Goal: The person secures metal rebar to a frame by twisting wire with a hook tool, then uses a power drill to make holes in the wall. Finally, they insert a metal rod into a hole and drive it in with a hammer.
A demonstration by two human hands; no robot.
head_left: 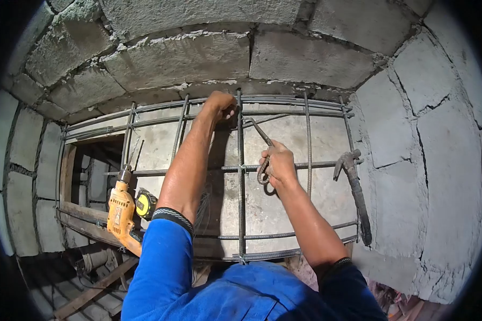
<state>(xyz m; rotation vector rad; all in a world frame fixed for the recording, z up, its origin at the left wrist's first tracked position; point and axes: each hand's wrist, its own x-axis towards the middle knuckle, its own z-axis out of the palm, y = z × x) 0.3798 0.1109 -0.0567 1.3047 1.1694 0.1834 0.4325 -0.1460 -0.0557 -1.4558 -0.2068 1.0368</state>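
Observation:
My right hand point(280, 165) is closed around a rebar tying hook point(261, 132), a bent dark metal rod with a looped handle showing below my fingers. The hook's tip points up and left, close to the upper bars of the rebar grid point(241, 206). My left hand point(223, 105) is curled closed at the upper bars, just left of the middle upright bar; what its fingers grip is hidden. A bit of tie wire point(243, 169) is wrapped at the crossing below. The grid lies over a pale flat panel point(273, 206).
A yellow power drill point(121, 208) and a yellow-black tape measure point(145, 204) lie left of my left forearm. A claw hammer point(355, 192) hangs on the grid's right side. Grey block walls point(187, 59) surround the grid. At left is a wood-framed opening point(68, 171).

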